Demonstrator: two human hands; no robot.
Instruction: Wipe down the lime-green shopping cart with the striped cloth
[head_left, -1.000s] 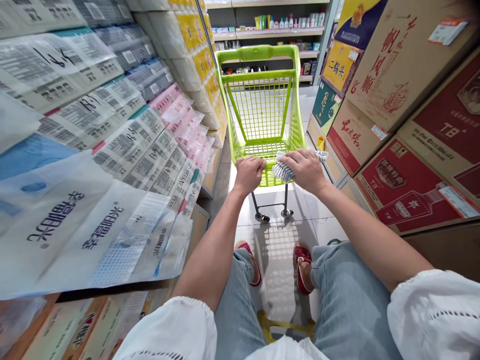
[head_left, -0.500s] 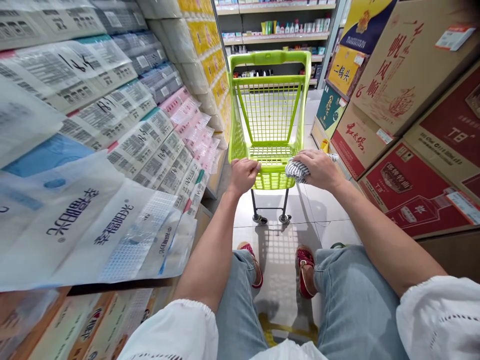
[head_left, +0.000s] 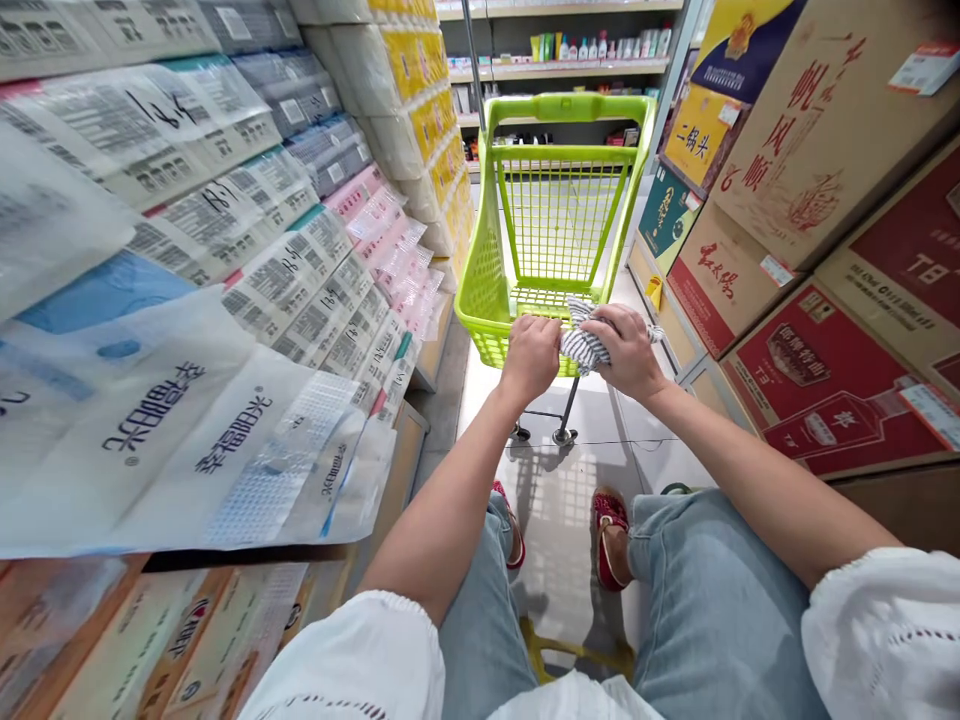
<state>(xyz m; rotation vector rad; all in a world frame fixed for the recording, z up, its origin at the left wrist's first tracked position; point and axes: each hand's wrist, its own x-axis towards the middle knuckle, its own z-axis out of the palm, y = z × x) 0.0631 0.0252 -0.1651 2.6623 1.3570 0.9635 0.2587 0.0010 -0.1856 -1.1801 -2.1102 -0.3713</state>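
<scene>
My left hand point(head_left: 531, 357) is clenched over the near rim of the lime-green shopping cart point(head_left: 555, 215), its fingers point(head_left: 541, 330) curled right round the bar. My right hand point(head_left: 626, 350) sits just beside it on the same rim, fingers point(head_left: 607, 322) bent and closed on a striped grey-and-white cloth point(head_left: 581, 345), pressing it against the cart's edge; the cloth bunches out between my two hands and a little past my right wrist side.

Compared with half a second ago, my hands have drawn together: they were apart on the rim and now nearly touch, with the cloth squeezed between them. The cart has swung, its far end angled more to the right of my fingers, and it sits a touch farther ahead.

I count one cart, one cloth and two hands. To the left of my fingers rise stacked tissue packs point(head_left: 247, 250); to the right, cardboard cartons point(head_left: 810, 130) in red and brown. Below my hands are my two red shoes point(head_left: 609, 520) on the tiled floor point(head_left: 555, 500).
</scene>
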